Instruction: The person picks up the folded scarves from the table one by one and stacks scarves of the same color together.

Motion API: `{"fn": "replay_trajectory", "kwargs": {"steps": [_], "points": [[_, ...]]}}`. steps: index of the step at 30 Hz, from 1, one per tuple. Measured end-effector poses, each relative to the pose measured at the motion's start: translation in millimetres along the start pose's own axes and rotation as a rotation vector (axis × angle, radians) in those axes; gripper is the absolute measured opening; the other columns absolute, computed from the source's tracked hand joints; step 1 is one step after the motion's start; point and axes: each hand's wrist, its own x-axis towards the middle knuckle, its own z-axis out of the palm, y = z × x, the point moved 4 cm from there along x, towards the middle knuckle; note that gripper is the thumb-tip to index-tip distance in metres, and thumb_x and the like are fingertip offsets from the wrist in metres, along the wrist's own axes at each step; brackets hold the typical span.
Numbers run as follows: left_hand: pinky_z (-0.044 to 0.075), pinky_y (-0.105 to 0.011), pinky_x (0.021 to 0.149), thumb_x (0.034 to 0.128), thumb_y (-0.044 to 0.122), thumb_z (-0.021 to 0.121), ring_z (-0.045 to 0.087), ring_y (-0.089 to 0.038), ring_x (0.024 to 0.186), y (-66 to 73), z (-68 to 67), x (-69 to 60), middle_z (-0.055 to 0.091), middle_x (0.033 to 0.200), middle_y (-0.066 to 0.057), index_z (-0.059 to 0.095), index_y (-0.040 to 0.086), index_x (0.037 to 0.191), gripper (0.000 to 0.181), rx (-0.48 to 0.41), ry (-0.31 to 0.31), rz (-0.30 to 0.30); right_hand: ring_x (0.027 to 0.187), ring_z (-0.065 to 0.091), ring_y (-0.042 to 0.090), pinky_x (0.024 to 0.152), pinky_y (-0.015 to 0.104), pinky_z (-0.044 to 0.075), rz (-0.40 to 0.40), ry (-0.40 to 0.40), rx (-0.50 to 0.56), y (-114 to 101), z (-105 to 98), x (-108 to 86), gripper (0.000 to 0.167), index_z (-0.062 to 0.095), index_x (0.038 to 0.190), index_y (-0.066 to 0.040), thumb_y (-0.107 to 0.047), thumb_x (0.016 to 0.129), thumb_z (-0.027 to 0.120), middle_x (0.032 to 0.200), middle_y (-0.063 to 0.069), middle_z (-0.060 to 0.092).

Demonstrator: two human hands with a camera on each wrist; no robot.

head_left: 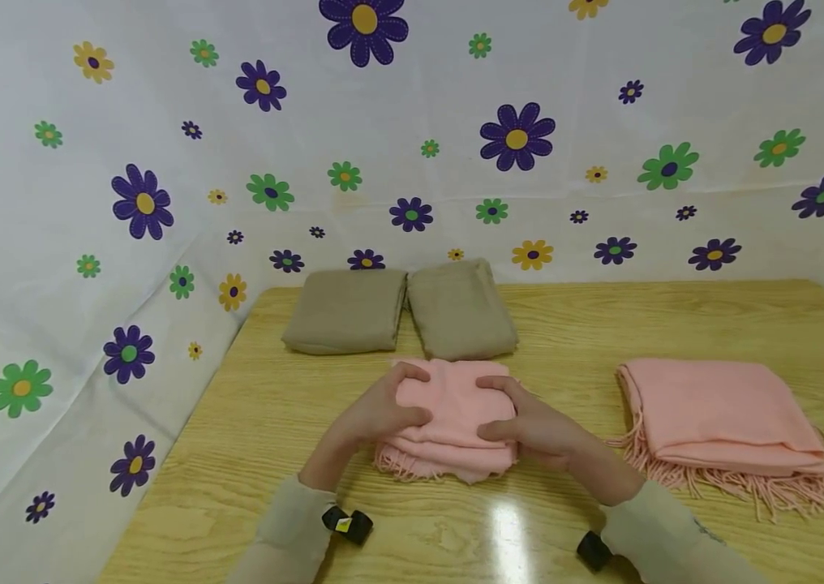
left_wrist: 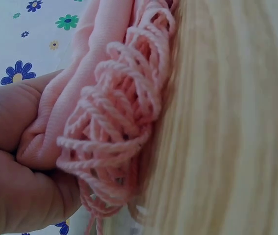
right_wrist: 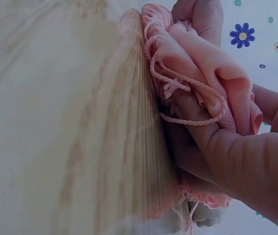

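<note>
A white sheet point(head_left: 310, 138) with a flower pattern covers the left side and the rear, bordering a wood-grain table point(head_left: 273, 414). At the left forearm, a pale sleeve point(head_left: 284, 519) ends near a black wrist device point(head_left: 348, 526). Left of centre at the rear, a khaki folded cloth point(head_left: 346, 312) lies flat on the table. The left hand point(head_left: 377, 410) is partly closed and grips the left edge of the pink folded cloth point(head_left: 452, 410), its thumb on the top face. This cloth is positioned at centre, in front of the khaki pair, its twisted fringe along the near edge, close to the table surface; whether its whole underside bears on the table cannot be told. Behind it, a second khaki cloth point(head_left: 463, 312) lies just beside the first. The right hand point(head_left: 539, 430), also partly closed, grips the right edge, thumb on top; the right wrist view shows fingers beneath the fringe. Farther right, well apart, a larger pink cloth point(head_left: 726, 414) lies folded, fringe spread toward the near side.
</note>
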Motion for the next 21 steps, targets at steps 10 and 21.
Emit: {"fn": "replay_trajectory", "kwargs": {"steps": [10,21], "points": [[0.037,-0.051,0.104,0.087,0.015,0.074,0.045,-0.031,0.125,6.6,6.0,-1.4,0.047,0.14,-0.021,0.051,0.009,0.131,0.05,-0.036,0.007,0.008,0.106,0.056,0.022,0.08,0.033,0.053,0.005,-0.015,0.008,-3.7,-3.2,-8.2,0.076,0.011,0.155,-0.01,-0.007,0.096,0.059,0.146,0.026,0.029],[0.036,-0.051,0.105,0.0874,0.016,0.074,0.042,-0.03,0.126,7.2,10.3,-3.2,0.045,0.143,-0.02,0.052,0.01,0.132,0.05,-0.083,0.01,0.006,0.104,0.057,0.021,0.08,0.033,0.053,0.029,0.006,0.022,-1.3,-7.4,-11.4,0.078,0.011,0.155,-0.01,-0.007,0.096,0.06,0.143,0.024,0.031]]}}
